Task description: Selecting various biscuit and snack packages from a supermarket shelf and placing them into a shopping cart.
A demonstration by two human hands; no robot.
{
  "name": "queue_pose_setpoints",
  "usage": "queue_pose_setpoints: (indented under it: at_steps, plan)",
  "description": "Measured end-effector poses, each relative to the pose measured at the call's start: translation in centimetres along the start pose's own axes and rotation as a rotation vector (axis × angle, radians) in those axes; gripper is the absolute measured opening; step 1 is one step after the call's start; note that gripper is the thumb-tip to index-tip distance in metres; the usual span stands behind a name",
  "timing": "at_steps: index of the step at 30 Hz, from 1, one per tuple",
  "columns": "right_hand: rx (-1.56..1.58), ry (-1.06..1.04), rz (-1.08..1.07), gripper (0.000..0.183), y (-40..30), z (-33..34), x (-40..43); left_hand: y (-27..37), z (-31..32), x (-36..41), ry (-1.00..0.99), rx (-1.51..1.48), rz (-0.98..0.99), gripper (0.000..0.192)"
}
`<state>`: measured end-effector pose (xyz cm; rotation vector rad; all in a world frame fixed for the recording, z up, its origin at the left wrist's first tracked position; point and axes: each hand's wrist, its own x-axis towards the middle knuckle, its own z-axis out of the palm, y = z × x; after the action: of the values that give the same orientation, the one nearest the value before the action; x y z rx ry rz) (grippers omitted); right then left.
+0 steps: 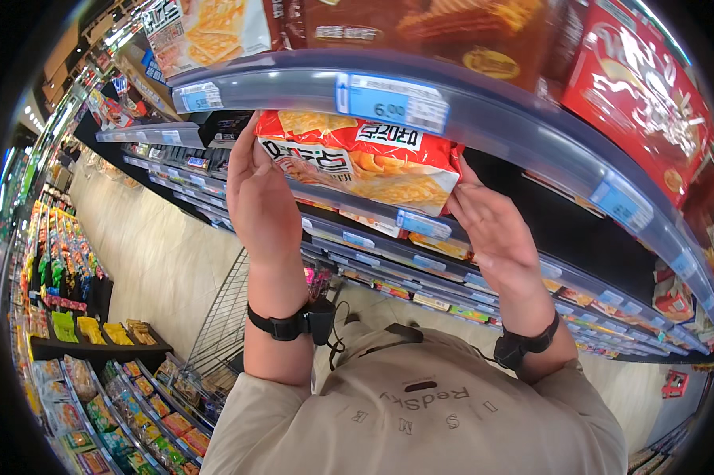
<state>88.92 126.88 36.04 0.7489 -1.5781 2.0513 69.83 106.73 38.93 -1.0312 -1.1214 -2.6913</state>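
Between my two hands is a red and white snack package [363, 160] with pictures of golden crackers on it. My left hand [268, 196] grips its left end, with fingers reaching up behind the side. At the right end, my right hand [493, 225] presses against the crimped edge of the wrapper. The package lies just under the clear front rail [262, 89] of an upper shelf, at the level of the shelf below. Its top back part is hidden by that rail and its blue price tag [392, 104].
Brown snack bags [428, 35] and a red package [642, 101] stand on the upper shelf. More shelf rails with price tags [422, 224] run below. A wire shopping cart [220, 314] stands at my left, and stepped snack displays [113, 404] line the aisle beyond.
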Motion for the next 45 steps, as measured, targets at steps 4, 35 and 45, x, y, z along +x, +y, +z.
queue_pose_setpoints:
  at_steps: [4,35,45]
  plan:
    - [-0.02,0.014,0.047,0.064,2.4,0.6,2.5,-0.9,-3.6,2.4,0.01,-0.063,-0.013,0.053]
    - [-1.289,0.417,0.475,0.03,9.7,4.9,9.7,-5.5,-17.9,11.8,-0.581,1.117,-0.057,0.028]
    - [-1.229,0.332,0.417,0.028,9.6,4.5,10.1,-6.1,-18.2,12.1,-0.57,1.001,-0.254,0.036]
